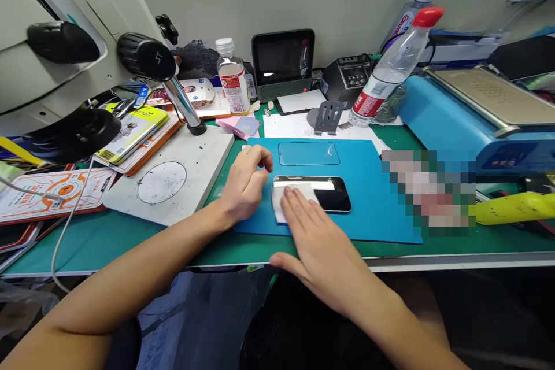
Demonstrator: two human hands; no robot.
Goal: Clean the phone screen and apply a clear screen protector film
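Observation:
A smartphone with a dark, shiny screen lies face up on the blue mat. My right hand presses a white wipe onto the left part of its screen, the fingers lying flat and the thumb apart. To the left of the phone, my left hand is closed with curled fingers; whatever may be inside them is hidden. Above the phone on the mat lies a clear glass screen protector with a dark border.
A microscope on a white base stands at left beside stacked boxes. Behind the mat are a bottle, a dark display and a phone stand. To the right are a red-capped bottle, a blue machine and a yellow-green handle.

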